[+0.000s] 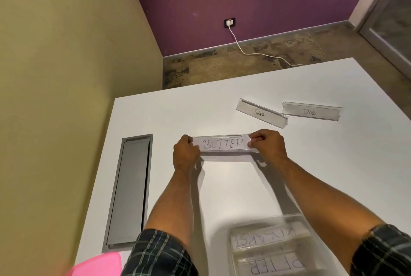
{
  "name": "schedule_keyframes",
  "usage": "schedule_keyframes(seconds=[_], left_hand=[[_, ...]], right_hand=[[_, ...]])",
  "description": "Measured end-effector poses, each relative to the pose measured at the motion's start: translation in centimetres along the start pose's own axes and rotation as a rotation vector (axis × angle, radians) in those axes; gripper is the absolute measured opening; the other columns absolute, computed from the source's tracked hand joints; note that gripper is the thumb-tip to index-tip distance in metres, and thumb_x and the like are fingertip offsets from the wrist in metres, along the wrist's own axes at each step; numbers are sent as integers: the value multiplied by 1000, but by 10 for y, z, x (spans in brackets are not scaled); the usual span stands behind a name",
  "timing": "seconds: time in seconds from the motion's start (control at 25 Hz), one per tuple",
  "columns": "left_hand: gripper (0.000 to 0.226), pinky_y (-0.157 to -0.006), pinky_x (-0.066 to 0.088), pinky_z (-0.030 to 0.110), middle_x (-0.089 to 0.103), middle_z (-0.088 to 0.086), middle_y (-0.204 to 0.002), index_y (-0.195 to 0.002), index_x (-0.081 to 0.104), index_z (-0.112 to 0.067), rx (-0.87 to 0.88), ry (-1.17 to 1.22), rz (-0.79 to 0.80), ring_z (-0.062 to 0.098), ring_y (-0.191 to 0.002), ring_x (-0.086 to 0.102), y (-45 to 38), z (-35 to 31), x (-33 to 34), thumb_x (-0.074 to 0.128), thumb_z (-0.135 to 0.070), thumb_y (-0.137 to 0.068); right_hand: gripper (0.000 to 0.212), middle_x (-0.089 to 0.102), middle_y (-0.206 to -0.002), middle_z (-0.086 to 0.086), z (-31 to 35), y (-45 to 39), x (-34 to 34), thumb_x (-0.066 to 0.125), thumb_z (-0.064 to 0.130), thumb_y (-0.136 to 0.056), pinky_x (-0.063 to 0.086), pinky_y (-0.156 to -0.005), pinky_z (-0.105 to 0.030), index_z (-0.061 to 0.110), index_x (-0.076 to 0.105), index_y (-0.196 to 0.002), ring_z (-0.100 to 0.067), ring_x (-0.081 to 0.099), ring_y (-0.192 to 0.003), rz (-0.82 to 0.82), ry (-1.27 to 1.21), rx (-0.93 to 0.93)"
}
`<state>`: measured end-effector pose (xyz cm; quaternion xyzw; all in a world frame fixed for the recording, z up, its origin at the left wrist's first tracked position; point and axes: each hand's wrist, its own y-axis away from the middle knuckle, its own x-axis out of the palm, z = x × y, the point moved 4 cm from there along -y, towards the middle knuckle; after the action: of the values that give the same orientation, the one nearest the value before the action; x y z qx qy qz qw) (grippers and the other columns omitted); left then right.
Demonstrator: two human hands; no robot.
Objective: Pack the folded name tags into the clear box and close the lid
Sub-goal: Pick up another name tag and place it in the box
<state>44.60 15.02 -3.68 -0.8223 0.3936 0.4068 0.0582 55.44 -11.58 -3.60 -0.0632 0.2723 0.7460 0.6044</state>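
Note:
A clear name tag holder with a white card reading BUTTER [223, 144] is held over the white table [311, 175]. My left hand [185, 153] grips its left end and my right hand [268, 144] pinches its right end. Two more clear tags lie flat further back: one marked TIGER [260, 112] and one marked DOG [311, 111]. The clear box [266, 251] sits at the near edge between my forearms, with tags inside showing handwritten letters upside down. I cannot make out its lid.
A grey metal cable hatch [131, 191] is set into the table at the left. Something pink [97, 264] shows at the bottom left corner. Beyond the table's far edge are the floor and a white cable running to a wall socket [229, 22].

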Motion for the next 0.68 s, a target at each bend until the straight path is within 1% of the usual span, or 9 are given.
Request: schedule_keyframes(seconds=[0.08,0.16,0.28,0.36,0.44,0.56,0.6,0.64,0.68], left_hand=[[11,-63,46,26,63,2,-83,-87,59,-10,-4,23,16,24,-77,61,30,3,-3,62,-7,-78],[11,-63,47,27,64,3,-84,-86,58,-9,-1,29,24,24,-77,61,57,3,-8,64,-7,-77],[12,-61,45,24,67,5,-87,-85,59,-9,48,29,42,20,-73,59,93,3,-14,68,-8,-76],[14,-62,46,25,68,5,-89,-82,59,-10,64,25,41,20,-73,59,113,3,-18,70,-10,-75],[16,-67,50,30,70,7,-88,-79,60,-11,70,21,46,24,-76,63,132,2,-22,74,-12,-73],[22,-70,57,37,71,12,-81,-76,58,-10,57,78,147,27,-75,72,154,0,-26,80,-10,-71],[24,-67,58,36,70,13,-76,-75,57,-10,54,122,190,28,-74,74,160,0,-27,81,-8,-71],[26,-61,58,33,69,12,-72,-74,57,-10,54,161,229,29,-72,75,166,-1,-28,82,-6,-72],[27,-55,54,28,69,12,-71,-75,56,-10,50,190,263,30,-72,76,174,-1,-28,83,-6,-73]], right_hand=[[36,75,-77,-3,-2,18,-14,83,-2,-64,50,-57,-23,14,70,-93,-21,69,-71,14,37,-3],[46,74,-75,-2,-2,35,-25,84,-2,-61,52,-58,-27,16,62,-97,-24,70,-68,57,90,10],[57,67,-74,0,-4,57,-36,89,2,-55,48,-61,-26,19,61,-103,-19,65,-67,163,266,-29],[59,66,-81,0,-4,70,-43,93,9,-55,48,-67,-28,21,64,-104,-18,64,-72,206,389,-71],[59,67,-90,-1,-2,82,-52,95,16,-55,49,-71,-29,24,66,-105,-17,64,-75,228,485,-107],[67,65,-104,-3,3,97,-60,97,23,-51,53,-78,-34,24,66,-109,-22,64,-86,290,652,-163],[71,62,-110,-5,4,101,-62,97,25,-50,53,-80,-35,24,65,-113,-25,63,-91,295,715,-186],[75,59,-115,-6,6,105,-65,97,28,-50,53,-81,-37,25,64,-118,-28,63,-96,291,776,-212],[79,55,-117,-7,5,110,-69,97,33,-51,52,-81,-37,26,62,-122,-30,63,-101,287,837,-244]])
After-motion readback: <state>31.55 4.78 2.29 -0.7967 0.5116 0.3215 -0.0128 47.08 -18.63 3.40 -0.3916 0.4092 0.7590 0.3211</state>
